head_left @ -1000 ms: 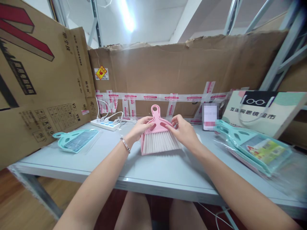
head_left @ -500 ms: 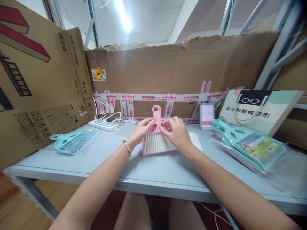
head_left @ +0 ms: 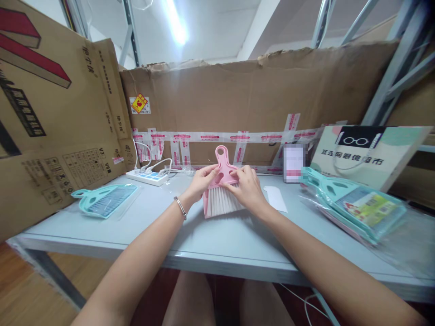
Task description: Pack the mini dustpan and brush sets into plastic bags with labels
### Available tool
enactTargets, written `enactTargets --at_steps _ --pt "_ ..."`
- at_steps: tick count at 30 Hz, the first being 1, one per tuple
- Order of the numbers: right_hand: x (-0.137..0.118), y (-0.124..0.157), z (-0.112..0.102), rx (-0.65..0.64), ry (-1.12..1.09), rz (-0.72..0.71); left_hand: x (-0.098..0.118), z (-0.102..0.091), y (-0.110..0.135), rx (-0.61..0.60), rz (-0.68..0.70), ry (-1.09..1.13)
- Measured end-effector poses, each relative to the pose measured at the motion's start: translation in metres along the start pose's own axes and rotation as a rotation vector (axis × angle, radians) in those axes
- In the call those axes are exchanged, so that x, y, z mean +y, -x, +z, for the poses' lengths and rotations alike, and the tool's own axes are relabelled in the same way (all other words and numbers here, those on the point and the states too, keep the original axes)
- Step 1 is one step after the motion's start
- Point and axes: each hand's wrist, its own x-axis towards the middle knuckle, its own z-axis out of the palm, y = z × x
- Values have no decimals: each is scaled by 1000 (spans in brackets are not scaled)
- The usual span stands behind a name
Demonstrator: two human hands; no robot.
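A small pink brush with white bristles, nested in a pink dustpan (head_left: pixel 221 183), lies on the pale grey table (head_left: pixel 217 244) in front of me. My left hand (head_left: pixel 201 181) grips its left side with curled fingers. My right hand (head_left: pixel 247 186) pinches the right shoulder of the pink handle from above. The handle's loop points away from me toward the cardboard wall.
A teal brush set in a clear bag (head_left: pixel 103 199) lies at the left. A stack of bagged teal sets (head_left: pixel 356 206) sits at the right, beside a paper bag with glasses print (head_left: pixel 367 151). A white power strip (head_left: pixel 147 176) and a white slip (head_left: pixel 276 198) lie near the cardboard wall.
Both hands have slid inward along the pink brush, and the set has shifted slightly left, uncovering the white slip on the table at its right.
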Motion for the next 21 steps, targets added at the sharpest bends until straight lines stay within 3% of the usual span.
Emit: enactTargets --at_steps 4,8,12,16,21 --pt "-3 1 2 14 62 -30 1 -9 -1 -63 -91 54" --pt "-6 2 2 -15 121 -37 -1 -16 -2 -45 -180 42" --pt "-5 0 0 -7 115 -67 -1 -18 -3 -69 -59 -23" --pt "-6 -1 -5 -30 -50 -53 4 -23 -3 -45 26 -78" --pt "-5 -4 -15 -127 -425 18 9 -29 -6 127 80 -160"
